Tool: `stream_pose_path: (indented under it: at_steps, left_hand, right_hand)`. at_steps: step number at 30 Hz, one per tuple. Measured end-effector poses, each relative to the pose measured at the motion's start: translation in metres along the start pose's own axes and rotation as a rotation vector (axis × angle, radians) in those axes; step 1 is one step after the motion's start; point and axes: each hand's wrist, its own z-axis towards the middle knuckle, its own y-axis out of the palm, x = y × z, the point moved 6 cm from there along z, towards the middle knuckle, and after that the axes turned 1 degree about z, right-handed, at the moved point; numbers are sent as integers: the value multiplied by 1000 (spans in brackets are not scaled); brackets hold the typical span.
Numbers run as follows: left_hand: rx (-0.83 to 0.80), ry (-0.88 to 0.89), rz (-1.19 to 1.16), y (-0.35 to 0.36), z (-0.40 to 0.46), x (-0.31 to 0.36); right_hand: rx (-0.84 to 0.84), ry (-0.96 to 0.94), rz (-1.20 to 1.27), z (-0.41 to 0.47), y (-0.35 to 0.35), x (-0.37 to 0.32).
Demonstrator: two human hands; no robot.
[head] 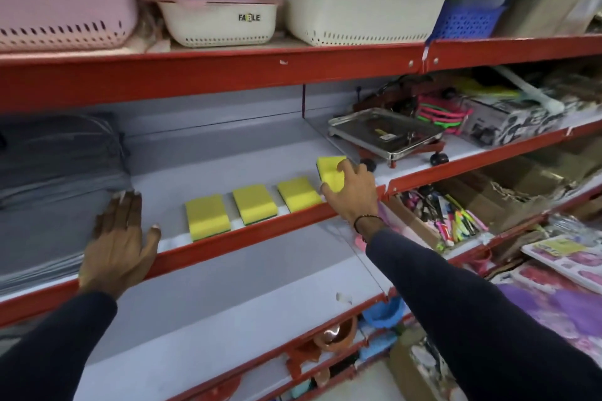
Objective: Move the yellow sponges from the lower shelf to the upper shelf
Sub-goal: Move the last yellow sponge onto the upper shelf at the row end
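Three yellow sponges with green undersides lie flat in a row on the grey upper shelf (228, 169): the left sponge (207, 216), the middle sponge (254, 204) and the right sponge (298, 194). A fourth yellow sponge (330, 169) is tilted up at the right end of the row, with my right hand (353, 190) gripping it from the right. My left hand (119, 238) is flat and spread over the shelf's red front edge (247, 234), left of the sponges. The grey lower shelf (228, 303) below shows no sponges.
A folded grey stack (55, 192) fills the shelf's left side. A steel tray on wheels (387, 135) stands right of the held sponge. Plastic baskets (218, 23) sit on the top shelf. Boxes of pens (452, 215) and floral items (560, 299) lie to the lower right.
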Motion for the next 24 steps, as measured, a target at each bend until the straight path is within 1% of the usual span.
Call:
stream_pose_path:
  at_steps: [3, 8, 12, 14, 17, 19, 20, 22, 24]
  left_hand:
    - [-23, -26, -2, 4, 3, -3]
    - [-56, -70, -13, 8, 4, -6]
    - [-87, -96, -10, 7, 2, -7]
    - [-114, -86, -5, 5, 1, -4]
    - [-162, -50, -35, -2, -1, 4]
    - [-193, -29, -79, -11, 2, 16]
    - [-190, -11, -107, -16, 6, 26]
    - [-193, 33, -180, -26, 16, 52]
    - [-239, 64, -231, -29, 21, 79]
  right_hand:
    - [-97, 21, -131, 13, 14, 10]
    - [-129, -83, -240, 27, 20, 12]
    - [-176, -115, -279, 31, 17, 13]
    - [-167, -132, -319, 30, 12, 11]
    - [-64, -217, -387, 31, 0, -11]
    - [-46, -304, -311, 29, -1, -39]
    - [-81, -348, -239, 26, 3, -56]
    - [-220, -446, -118, 15, 19, -92]
    - [-348, -535, -59, 0, 36, -124]
